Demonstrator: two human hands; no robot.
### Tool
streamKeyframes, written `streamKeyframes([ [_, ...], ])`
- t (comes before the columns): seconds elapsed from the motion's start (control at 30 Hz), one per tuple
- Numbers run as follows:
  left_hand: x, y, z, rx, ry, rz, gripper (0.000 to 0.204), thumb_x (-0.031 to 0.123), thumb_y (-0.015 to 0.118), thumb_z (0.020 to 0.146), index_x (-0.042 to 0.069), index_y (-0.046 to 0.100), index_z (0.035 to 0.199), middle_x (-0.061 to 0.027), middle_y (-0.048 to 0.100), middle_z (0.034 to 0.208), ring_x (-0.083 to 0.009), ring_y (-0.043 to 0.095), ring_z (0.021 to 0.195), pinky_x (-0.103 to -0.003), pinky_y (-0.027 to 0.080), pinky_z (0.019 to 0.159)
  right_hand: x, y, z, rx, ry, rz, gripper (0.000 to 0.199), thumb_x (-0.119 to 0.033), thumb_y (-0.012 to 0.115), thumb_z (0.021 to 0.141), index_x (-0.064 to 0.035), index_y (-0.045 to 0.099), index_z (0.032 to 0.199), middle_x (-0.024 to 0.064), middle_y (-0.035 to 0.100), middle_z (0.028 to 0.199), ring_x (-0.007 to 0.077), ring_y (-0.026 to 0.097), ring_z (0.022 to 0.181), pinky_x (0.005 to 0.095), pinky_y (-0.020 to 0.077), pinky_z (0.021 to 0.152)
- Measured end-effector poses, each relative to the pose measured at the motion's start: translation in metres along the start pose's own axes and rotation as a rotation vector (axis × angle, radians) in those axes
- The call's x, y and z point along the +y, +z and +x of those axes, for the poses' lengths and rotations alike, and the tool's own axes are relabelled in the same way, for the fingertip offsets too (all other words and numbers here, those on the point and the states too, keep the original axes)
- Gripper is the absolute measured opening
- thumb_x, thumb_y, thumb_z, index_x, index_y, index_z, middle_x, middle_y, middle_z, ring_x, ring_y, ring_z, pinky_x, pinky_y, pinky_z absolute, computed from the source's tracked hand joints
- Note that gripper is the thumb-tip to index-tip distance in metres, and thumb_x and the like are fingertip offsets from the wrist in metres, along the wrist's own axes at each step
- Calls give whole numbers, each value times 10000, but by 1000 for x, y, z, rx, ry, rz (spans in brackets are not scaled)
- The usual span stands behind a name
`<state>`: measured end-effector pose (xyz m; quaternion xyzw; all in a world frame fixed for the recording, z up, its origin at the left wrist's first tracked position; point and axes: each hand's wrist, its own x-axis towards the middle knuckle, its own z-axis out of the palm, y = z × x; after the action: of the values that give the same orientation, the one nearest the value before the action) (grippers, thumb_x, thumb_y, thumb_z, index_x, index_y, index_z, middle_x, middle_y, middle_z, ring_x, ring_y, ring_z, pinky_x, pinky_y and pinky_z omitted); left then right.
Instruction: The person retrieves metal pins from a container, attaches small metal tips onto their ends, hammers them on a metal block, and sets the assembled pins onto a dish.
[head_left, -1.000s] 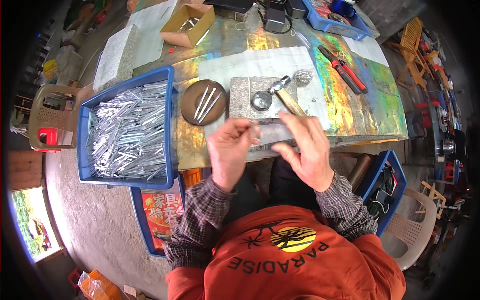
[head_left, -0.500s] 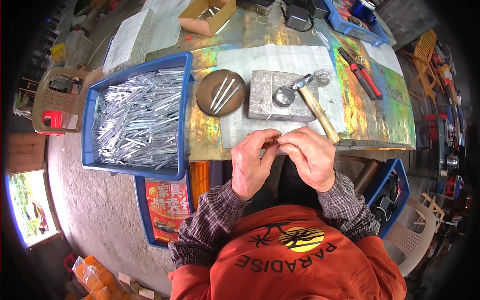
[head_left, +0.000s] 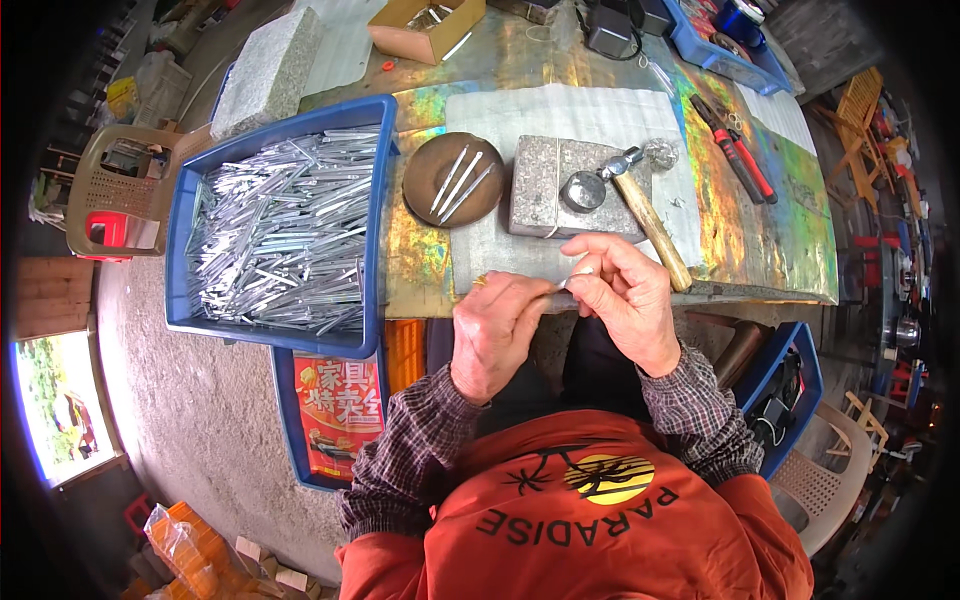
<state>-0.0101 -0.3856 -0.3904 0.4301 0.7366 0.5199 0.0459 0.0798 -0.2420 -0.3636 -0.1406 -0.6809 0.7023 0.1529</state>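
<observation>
The left hand (head_left: 497,330), at eight o'clock, has thumb and fingers drawn together; the right hand (head_left: 632,300), at four o'clock, curls its fingers near its thumb. Between their fingertips shows a small pale piece (head_left: 566,284), too tiny to identify; I cannot tell which hand pinches it. From there, a stone block (head_left: 535,185) bearing a round metal disc (head_left: 583,191) sits at twelve, a hammer (head_left: 652,231) leaning on it towards one, red-handled cutters (head_left: 729,150) near two, a brown dish (head_left: 425,170) towards eleven, a blue tray (head_left: 270,343) of metal strips (head_left: 285,230) past nine
</observation>
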Motion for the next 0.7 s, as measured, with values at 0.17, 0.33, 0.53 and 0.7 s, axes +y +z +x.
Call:
streamKeyframes([
  [0.17,-13,-9,2,58,-122,63,135,-28,638,759,-18,630,894,-129,617,804,-247,600,674,-319,474,620,2,-5,-2,50,-1,-19,195,-69,615,869,0,582,1049,-38,505,675,26,466,582,182,400,515],
  [0.33,-35,-18,19,138,-33,319,121,-24,623,761,-17,632,881,-140,604,798,-276,600,674,-340,473,618,9,-10,-9,13,3,-136,148,-66,621,861,3,608,992,-24,543,686,25,477,572,185,402,505],
  [0.53,-64,-14,37,175,-25,714,117,52,648,756,58,642,873,-100,568,769,-294,591,700,-381,474,607,9,-9,-13,18,21,-192,99,-52,614,856,9,628,933,-13,571,691,30,495,557,185,401,492],
  [0.7,-75,-4,46,172,-73,865,101,69,632,759,89,638,858,-75,557,795,-280,586,719,-395,482,597,11,-11,-16,35,56,-150,88,-42,604,854,23,630,908,-4,563,677,33,493,547,189,399,486],
])
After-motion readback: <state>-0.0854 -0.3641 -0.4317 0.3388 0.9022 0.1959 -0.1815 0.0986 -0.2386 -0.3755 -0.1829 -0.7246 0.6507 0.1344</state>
